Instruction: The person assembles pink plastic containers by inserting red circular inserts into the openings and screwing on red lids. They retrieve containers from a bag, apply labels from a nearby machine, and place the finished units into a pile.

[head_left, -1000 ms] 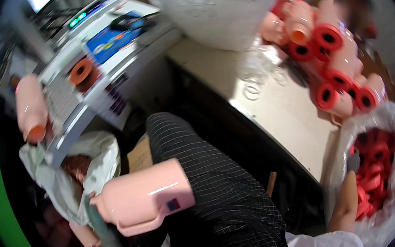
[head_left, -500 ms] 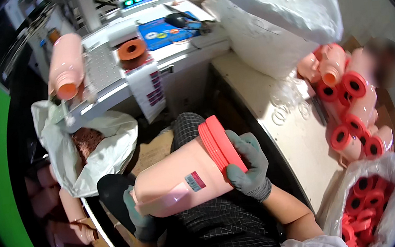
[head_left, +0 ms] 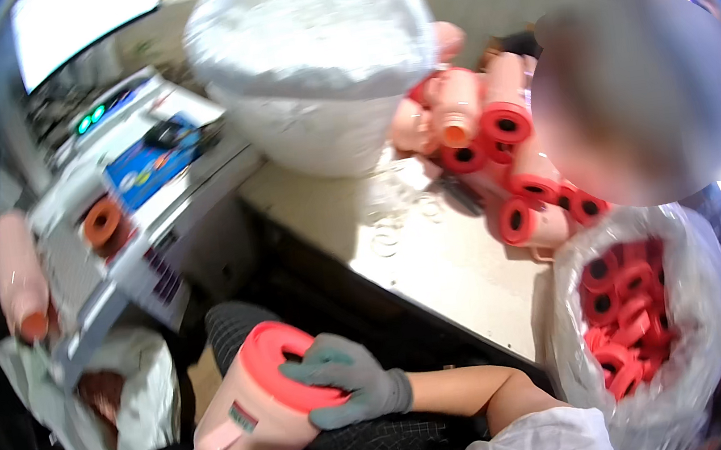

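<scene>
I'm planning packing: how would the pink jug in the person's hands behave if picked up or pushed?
The pink jug is probably stiff, since its wall shows no visible dent. Its smooth surface might slip. Laid down, its round body may roll until the side handle catches.

Pink handled jug (head_left: 272,440), red lid (head_left: 273,381) on top, tilted rightward.

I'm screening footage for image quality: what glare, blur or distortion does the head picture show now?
Head view: the screen washes out white; a round smear hides whatever is behind it at upper right; the table is part shaded, part bright; the label on the jug looks soft; the rim darkens.
</scene>
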Available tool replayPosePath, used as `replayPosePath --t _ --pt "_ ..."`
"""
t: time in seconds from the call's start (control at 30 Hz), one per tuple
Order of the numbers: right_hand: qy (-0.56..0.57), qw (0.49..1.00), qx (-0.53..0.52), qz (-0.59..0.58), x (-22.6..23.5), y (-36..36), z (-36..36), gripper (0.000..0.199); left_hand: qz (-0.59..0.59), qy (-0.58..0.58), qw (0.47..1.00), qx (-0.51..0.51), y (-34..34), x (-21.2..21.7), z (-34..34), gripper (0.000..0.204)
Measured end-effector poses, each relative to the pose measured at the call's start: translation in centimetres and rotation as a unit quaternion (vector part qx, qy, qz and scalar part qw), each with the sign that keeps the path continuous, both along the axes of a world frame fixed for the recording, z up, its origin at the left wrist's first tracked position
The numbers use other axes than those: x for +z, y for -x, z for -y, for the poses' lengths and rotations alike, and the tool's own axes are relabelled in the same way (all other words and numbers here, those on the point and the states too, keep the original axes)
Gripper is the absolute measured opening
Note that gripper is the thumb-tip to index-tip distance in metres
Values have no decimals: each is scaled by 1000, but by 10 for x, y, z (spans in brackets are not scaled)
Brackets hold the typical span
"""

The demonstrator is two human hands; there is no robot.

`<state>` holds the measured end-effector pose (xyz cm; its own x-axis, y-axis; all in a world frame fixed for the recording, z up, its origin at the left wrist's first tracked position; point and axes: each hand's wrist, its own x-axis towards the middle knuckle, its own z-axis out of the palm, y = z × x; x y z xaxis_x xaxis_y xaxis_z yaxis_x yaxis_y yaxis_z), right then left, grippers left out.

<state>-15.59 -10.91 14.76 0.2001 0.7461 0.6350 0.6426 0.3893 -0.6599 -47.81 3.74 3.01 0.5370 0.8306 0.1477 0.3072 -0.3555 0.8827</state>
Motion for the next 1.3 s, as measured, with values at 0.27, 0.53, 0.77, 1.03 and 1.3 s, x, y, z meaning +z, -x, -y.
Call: replayPosePath --t 0.27,0.53,0.77,1.03,1.3 --pt "-19 996 -72 -51 -4 -4 25 60 -8 -37 999 35 -7 -20 -10 55" --pt "15 873 54 -484 4 -46 37 74 38 -62 997 9 -28 16 -32 38" --pt "2 871 148 -468 11 -49 -10 51 64 2 998 -12 -66 28 -23 24" --pt "211 836 -507 -6 -85 -159 81 23 -77 80 992 52 13 10 -21 59" --pt "304 837 -453 54 -103 -186 75 20 33 -97 993 -63 -6 -3 -28 64"
